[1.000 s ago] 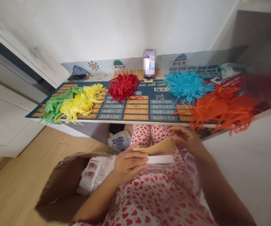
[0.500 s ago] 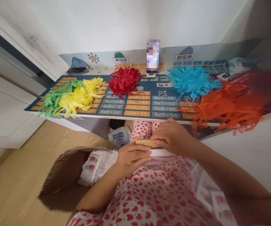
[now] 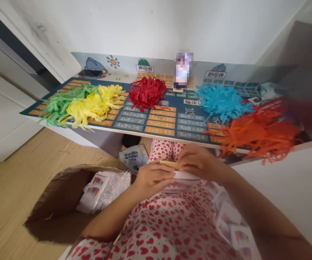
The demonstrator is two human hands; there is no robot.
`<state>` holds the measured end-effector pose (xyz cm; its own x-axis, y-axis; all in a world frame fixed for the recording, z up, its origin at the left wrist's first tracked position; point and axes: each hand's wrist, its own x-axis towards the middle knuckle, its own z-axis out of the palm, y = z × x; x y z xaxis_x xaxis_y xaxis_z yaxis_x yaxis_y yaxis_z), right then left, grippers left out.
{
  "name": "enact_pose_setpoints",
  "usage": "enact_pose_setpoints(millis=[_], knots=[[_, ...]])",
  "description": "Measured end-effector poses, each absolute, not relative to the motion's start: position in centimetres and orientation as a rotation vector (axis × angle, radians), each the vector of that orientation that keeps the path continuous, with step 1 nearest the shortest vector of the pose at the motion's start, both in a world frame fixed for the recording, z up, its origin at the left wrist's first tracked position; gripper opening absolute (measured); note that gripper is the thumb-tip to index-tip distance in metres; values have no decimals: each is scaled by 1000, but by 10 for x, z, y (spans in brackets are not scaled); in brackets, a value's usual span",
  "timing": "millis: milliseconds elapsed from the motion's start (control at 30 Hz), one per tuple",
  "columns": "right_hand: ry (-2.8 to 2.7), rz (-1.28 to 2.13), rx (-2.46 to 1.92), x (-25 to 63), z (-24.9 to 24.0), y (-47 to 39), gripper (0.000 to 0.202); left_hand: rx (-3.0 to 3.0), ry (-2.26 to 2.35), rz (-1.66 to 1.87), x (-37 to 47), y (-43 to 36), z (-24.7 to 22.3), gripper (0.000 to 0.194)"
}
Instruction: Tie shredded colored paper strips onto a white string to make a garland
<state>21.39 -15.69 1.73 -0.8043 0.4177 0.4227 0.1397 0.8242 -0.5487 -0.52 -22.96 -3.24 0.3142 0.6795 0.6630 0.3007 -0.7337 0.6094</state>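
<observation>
Above my lap, both hands meet at a flat tan strip [image 3: 169, 164]; its exact kind is unclear. The fingers of my left hand [image 3: 153, 178] lie together along its near side, with the thumb side hidden. My right hand [image 3: 199, 162] pinches the strip's right end between bent fingers. Just below it, a white flat piece [image 3: 187, 175] rests across my lap, partly under the left fingertips. Heart-patterned cloth [image 3: 169, 216] covers my lap.
The desk [image 3: 134, 124] ahead carries green [image 3: 60, 103], yellow [image 3: 96, 104], red [image 3: 148, 93], blue [image 3: 223, 101] and orange [image 3: 259, 135] paper-strip bundles, plus a propped phone [image 3: 183, 70]. At left a cardboard box [image 3: 44, 206] holds printed packets [image 3: 94, 191]; more packets [image 3: 239, 238] lie at right.
The camera view has shifted and tilted a little. Both hands keep hold of the tan strip, with the right fingers slightly more curled at its end.
</observation>
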Motion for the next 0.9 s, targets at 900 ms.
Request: enact_pose_setpoints(millis=[900], knots=[[-2095, 764, -688, 234, 6, -172, 38, 2152, 969, 1386, -12, -227, -36, 12]])
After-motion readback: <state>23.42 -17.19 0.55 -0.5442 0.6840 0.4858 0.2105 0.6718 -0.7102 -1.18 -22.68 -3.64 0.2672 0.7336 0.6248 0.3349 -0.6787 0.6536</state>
